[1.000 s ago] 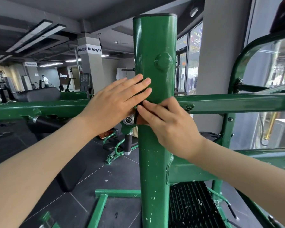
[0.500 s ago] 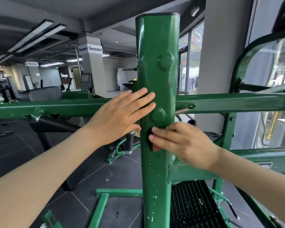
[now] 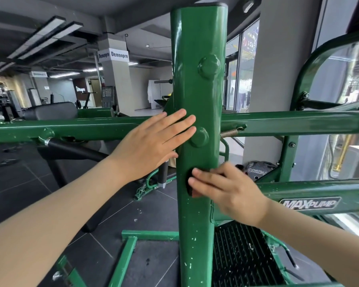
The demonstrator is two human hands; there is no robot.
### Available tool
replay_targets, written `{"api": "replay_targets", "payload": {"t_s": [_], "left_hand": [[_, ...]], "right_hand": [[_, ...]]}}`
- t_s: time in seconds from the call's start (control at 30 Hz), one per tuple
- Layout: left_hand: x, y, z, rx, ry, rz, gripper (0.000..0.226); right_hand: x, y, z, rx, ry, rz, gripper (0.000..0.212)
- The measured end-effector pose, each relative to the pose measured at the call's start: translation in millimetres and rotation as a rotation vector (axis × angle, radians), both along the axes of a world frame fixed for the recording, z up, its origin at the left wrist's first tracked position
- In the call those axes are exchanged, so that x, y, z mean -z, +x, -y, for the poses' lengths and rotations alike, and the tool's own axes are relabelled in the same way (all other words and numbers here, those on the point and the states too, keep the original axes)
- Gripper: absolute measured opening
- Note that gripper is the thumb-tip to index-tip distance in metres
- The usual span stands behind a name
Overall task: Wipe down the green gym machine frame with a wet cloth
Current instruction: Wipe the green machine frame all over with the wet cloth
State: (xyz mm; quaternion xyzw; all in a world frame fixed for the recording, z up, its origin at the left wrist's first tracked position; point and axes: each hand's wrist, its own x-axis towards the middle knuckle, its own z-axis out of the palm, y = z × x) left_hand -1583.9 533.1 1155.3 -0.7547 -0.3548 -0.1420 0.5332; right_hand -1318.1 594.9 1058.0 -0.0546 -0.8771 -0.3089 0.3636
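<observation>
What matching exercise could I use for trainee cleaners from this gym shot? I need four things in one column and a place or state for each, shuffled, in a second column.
Column 1
1. left hand
2. right hand
3. cloth
4. spring

Column 2
A. dark, mostly hidden under fingers
B. flat and bare on the upright post, beside the lower bolt cap
C. stretched under the crossbar, right of the post
D. presses the cloth to the post, below the lower bolt cap

Pairs: 1-B, 2-D, 3-A, 4-C
</observation>
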Motion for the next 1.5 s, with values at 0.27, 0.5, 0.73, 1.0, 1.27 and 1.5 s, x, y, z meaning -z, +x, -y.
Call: {"api": "replay_targets", "payload": {"t_s": [0.27,0.5,0.73,1.0,1.27,1.5], "left_hand": [[3,-1,-1,-0.001,0.030,-0.045,0.078],[7,1,1,-0.018,0.034,-0.051,0.079],[8,4,3,-0.023,0.035,-0.046,0.080],[18,3,3,-0.034,0.024,-0.047,0.077],[28,6,5,-0.032,-0.015,-0.078,0.078],[31,10,7,-0.070,-0.019,-0.066,0.087]], "right_hand": [[27,-12,6,0.061,-0.079,0.055,0.048],[3,-22,2,0.071,-0.096,-0.110,0.048],[-3,-20,7,0.057,-0.065,0.001,0.049],[23,-4,4,0.052,-0.058,0.226,0.054],[25,15,0,0.031,-0.039,0.280,0.049],[24,-2,8,0.059,-0.122,0.056,0.049]]}}
